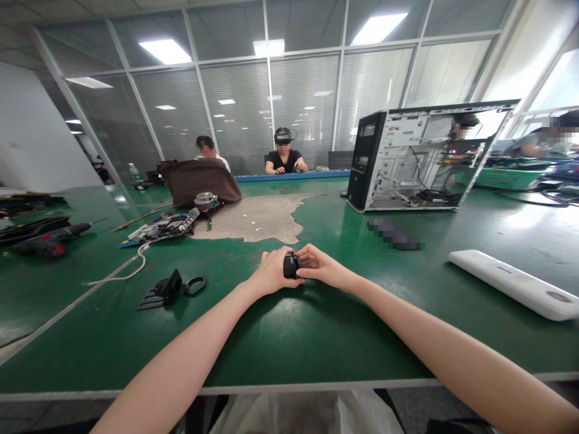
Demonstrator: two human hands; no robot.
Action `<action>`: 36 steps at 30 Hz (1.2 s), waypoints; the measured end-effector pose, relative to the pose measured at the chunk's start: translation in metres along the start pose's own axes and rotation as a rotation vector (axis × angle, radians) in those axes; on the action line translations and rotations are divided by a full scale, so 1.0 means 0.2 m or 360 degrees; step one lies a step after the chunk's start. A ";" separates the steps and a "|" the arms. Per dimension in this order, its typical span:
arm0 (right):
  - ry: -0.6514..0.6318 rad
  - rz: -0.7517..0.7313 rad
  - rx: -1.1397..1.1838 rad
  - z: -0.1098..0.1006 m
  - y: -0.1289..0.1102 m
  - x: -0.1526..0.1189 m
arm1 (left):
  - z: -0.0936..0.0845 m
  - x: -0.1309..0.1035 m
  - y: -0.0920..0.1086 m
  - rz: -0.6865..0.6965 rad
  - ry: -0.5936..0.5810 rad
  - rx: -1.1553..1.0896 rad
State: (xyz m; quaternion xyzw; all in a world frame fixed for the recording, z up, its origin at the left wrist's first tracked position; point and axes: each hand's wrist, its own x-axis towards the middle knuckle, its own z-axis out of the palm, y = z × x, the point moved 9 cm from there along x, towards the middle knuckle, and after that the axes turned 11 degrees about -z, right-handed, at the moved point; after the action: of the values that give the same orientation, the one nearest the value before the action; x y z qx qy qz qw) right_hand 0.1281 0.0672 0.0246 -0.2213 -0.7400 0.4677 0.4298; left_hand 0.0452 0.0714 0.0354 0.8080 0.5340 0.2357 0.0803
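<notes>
A small black device (291,266) with a rounded, blocky body is held between my two hands, just above the green tabletop (289,343). My left hand (272,269) wraps around its left side. From the right, my right hand (319,267) pinches its edge with thumb and fingers. What the device is exactly I cannot make out, and its underside is hidden. To the left of my hands lie a black bracket-like part (166,288) and a black ring (195,286).
An opened computer case (373,163) stands at the back right. A white elongated device (511,283) and a blurred dark object (394,234) lie on the right. Circuit boards (163,228), a white cable (142,259) and a power drill (52,241) are on the left. People sit across the table.
</notes>
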 end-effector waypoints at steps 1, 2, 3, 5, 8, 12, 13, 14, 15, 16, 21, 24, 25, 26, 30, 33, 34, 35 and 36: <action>-0.0025 -0.0039 0.0020 0.01 -0.02 0.00 | 0.00 0.00 0.00 -0.0001 -0.0002 -0.0003; -0.0038 -0.0064 0.0036 0.01 -0.03 0.00 | 0.00 0.00 0.00 -0.0002 -0.0003 -0.0008; -0.0037 -0.0073 0.0040 0.01 -0.03 0.00 | 0.00 0.00 0.00 -0.0002 -0.0002 -0.0012; 0.0009 -0.0056 0.0022 0.01 -0.03 0.00 | 0.00 0.00 0.00 -0.0004 0.0000 -0.0018; 0.0102 -0.0005 -0.0010 -0.01 -0.02 0.00 | -0.01 0.00 0.00 -0.0018 0.0002 -0.0023; 0.0153 0.0092 -0.0032 -0.02 0.02 0.00 | -0.01 0.00 0.00 -0.0012 -0.0004 -0.0029; 0.0156 0.0127 -0.0036 -0.02 0.03 0.00 | -0.01 0.00 0.00 -0.0004 -0.0003 -0.0030; 0.0151 0.0146 -0.0037 -0.03 0.04 0.00 | -0.01 0.00 0.00 0.0005 -0.0002 -0.0031; 0.0133 0.0140 -0.0036 -0.03 0.03 0.00 | -0.01 0.00 0.00 0.0012 -0.0001 -0.0032; 0.0101 0.0109 -0.0031 -0.02 0.02 0.00 | -0.01 0.00 0.00 0.0014 -0.0001 -0.0031; -0.0023 -0.0051 0.0035 0.00 -0.03 0.00 | 0.00 0.00 0.00 -0.0016 -0.0020 -0.0024; 0.0026 -0.0009 0.0037 0.00 -0.03 0.00 | 0.00 0.00 0.00 -0.0013 -0.0016 -0.0020; 0.0051 0.0013 0.0037 0.00 -0.02 0.00 | 0.00 0.00 0.00 -0.0012 -0.0011 -0.0018; 0.0076 0.0032 0.0039 -0.01 -0.02 0.00 | 0.00 0.00 0.00 -0.0010 -0.0007 -0.0018; 0.0140 0.0117 0.0033 -0.02 0.01 0.00 | 0.00 0.00 0.00 0.0011 0.0000 -0.0022; 0.0112 0.0136 -0.0007 -0.02 0.02 0.00 | -0.01 0.00 0.00 0.0024 0.0004 -0.0025; 0.0084 0.0098 -0.0017 -0.01 0.01 0.01 | -0.01 0.00 0.00 0.0024 0.0003 -0.0024; 0.0053 0.0049 -0.0017 0.00 -0.01 0.01 | -0.01 0.00 0.00 0.0022 0.0002 -0.0023; 0.0024 -0.0001 -0.0011 0.00 -0.02 0.01 | -0.01 0.00 0.00 0.0020 -0.0002 -0.0020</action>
State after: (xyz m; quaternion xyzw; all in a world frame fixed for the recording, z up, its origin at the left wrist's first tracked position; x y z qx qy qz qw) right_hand 0.1272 0.0658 0.0293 -0.2261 -0.7384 0.4632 0.4347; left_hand 0.0451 0.0705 0.0369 0.8109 0.5274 0.2392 0.0842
